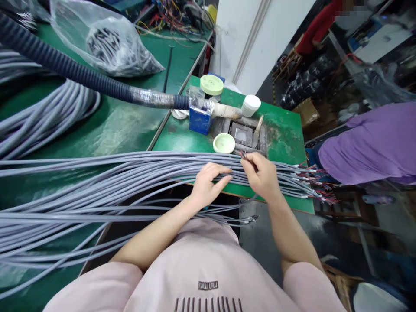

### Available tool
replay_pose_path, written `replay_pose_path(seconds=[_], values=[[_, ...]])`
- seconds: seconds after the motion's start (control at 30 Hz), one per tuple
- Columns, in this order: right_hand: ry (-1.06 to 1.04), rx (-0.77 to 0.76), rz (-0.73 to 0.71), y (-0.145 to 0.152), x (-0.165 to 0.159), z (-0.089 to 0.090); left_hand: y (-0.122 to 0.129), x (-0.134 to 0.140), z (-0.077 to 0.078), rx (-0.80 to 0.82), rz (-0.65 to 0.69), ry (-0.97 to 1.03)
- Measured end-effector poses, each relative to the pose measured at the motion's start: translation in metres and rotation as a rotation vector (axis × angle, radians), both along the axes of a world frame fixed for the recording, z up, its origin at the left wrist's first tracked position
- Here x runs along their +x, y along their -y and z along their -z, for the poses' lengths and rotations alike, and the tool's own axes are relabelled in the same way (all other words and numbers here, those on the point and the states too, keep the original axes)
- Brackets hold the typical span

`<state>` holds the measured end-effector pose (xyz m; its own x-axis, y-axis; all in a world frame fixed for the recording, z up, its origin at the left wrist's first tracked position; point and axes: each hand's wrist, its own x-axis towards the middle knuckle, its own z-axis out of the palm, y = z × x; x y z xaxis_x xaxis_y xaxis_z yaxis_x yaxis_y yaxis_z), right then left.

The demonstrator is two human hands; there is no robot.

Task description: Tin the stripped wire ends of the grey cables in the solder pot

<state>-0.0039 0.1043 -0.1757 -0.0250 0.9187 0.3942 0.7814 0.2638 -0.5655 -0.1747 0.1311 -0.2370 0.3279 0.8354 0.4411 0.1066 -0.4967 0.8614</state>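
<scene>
Many long grey cables (156,167) run across the front of the green bench in a loose bundle. On the right they end in bared thin red and dark wires (320,184). My right hand (262,175) is closed in a pinch on a cable's wire ends (243,154), dark and reddish, just in front of the solder pot (242,135). Over the bundle lies my left hand (209,182), fingers stretched and thumb apart, with nothing seen in its grasp. Some grey cables hang lower, near my body, with dark ends (253,219).
A ribbed extraction hose (113,84) crosses to a blue box (199,120) beside the pot. A small pale green dish (224,143), a white tub (251,105) and a scraper (258,132) are close by. A person in purple (370,145) is at the right.
</scene>
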Motion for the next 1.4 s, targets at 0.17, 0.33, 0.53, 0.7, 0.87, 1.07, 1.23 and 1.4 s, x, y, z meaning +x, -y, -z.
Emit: replay_pose_path(seconds=[0.17,0.33,0.53,0.7,0.87,1.07,1.23,1.4], values=[[0.3,-0.114,-0.057,-0.06,0.011,-0.016,-0.015,-0.018,0.008,0.292,-0.272,-0.423],[0.582,-0.29,-0.066,-0.098,0.002,-0.008,-0.014,-0.018,0.026,0.348,-0.255,-0.545],[0.737,-0.349,-0.098,-0.111,-0.008,0.003,-0.013,-0.016,0.031,0.374,-0.259,-0.549],[0.788,-0.366,-0.085,-0.112,-0.011,0.007,-0.013,-0.017,0.033,0.382,-0.255,-0.532],[0.824,-0.372,-0.077,-0.112,-0.013,0.009,-0.014,-0.017,0.034,0.409,-0.267,-0.546],[0.748,-0.335,-0.079,-0.11,-0.005,-0.001,-0.013,-0.018,0.035,0.391,-0.254,-0.528],[0.591,-0.25,0.157,-0.119,0.037,-0.015,-0.013,-0.017,0.034,0.389,-0.258,-0.518],[0.572,-0.399,0.347,-0.139,0.072,-0.004,-0.014,-0.017,0.033,0.431,-0.278,-0.551]])
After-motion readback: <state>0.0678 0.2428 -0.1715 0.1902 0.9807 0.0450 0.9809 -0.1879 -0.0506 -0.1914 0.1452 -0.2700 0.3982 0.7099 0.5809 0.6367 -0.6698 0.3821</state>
